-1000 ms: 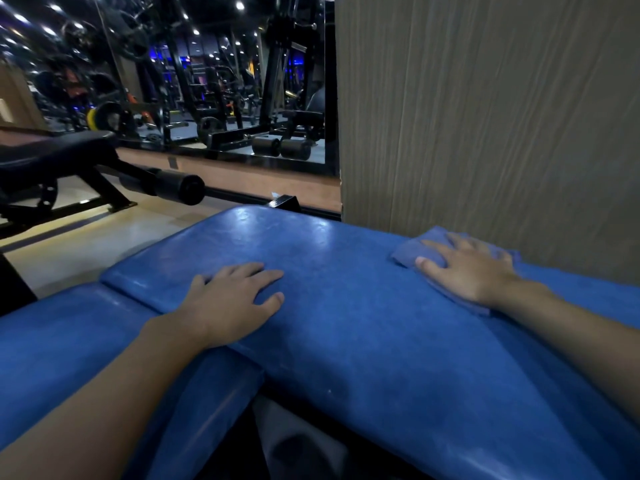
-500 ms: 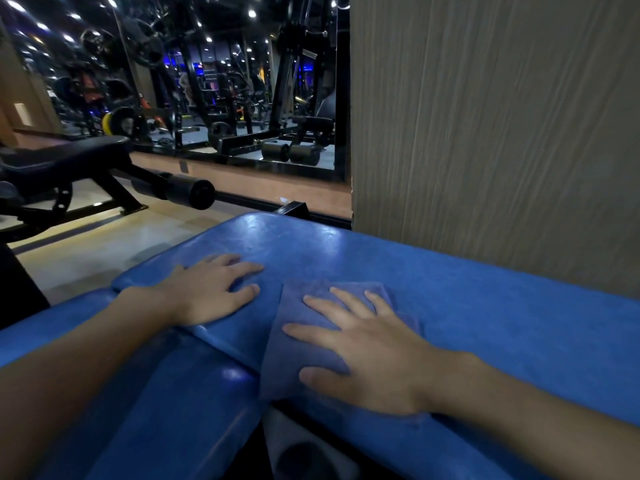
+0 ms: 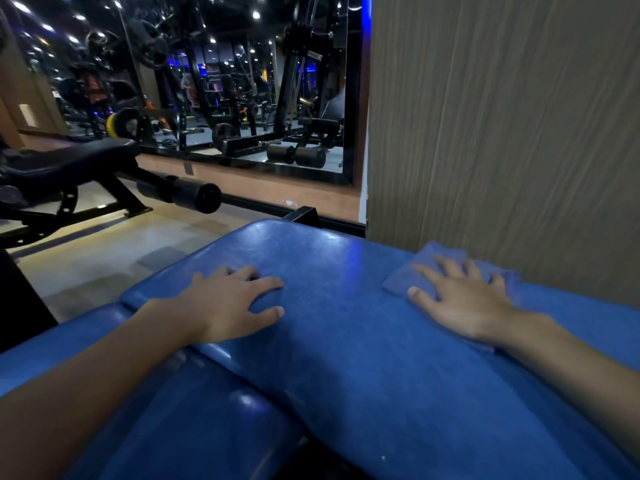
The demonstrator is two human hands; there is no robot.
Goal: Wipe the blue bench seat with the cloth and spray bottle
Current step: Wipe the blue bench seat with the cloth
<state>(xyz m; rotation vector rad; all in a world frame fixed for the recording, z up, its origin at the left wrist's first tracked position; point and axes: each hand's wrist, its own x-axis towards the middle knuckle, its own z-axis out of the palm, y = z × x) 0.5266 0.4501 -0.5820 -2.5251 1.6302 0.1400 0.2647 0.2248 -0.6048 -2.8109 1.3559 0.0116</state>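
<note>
The blue bench seat [image 3: 346, 306] fills the lower half of the head view, a shiny padded surface with a second blue pad [image 3: 207, 420] below it at the left. A folded blue cloth [image 3: 401, 278] lies on the seat's far right side by the wall. My right hand [image 3: 460, 299] presses flat on the cloth with fingers spread. My left hand [image 3: 232, 303] rests flat on the seat's left part, fingers straight. No spray bottle is in view.
A wood-grain wall panel [image 3: 502, 133] rises right behind the seat's far edge. A black bench [image 3: 65, 164] with a roller pad [image 3: 194, 195] stands at the left on the tiled floor [image 3: 104, 258]. A wall mirror [image 3: 242, 98] reflects gym machines.
My right hand has slid the cloth from the near left part of the seat back to the far right by the wall. My left hand has stayed put.
</note>
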